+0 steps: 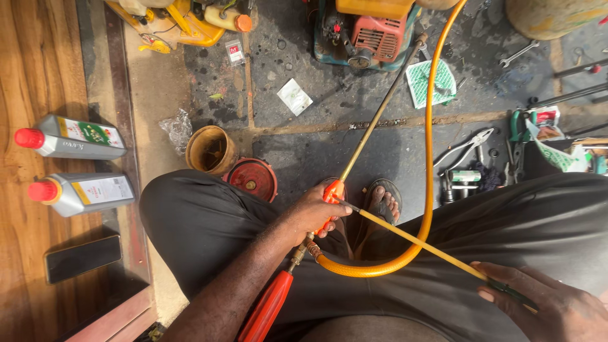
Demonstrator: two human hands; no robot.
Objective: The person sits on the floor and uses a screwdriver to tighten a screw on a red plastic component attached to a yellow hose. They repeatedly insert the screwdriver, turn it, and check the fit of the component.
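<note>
My left hand (311, 214) grips a sprayer wand's orange trigger valve (334, 191) over my lap. The valve's orange handle (266, 308) runs down toward me. From it a thin brass lance (380, 114) slants up to the right toward a small engine (367, 31). An orange hose (428, 145) loops from the valve across my lap and climbs to the top edge. My right hand (551, 304), at the lower right, holds a long screwdriver with a yellowish shaft (411, 237); its tip touches the valve by my left fingers.
Two grey oil bottles with red caps (73, 136) (82, 192) and a dark phone (82, 256) lie on the wooden surface at left. A brown cup (211, 150) and a red round cover (251, 179) sit by my knee. Pliers (465, 149), wrenches and packets litter the dark floor at right.
</note>
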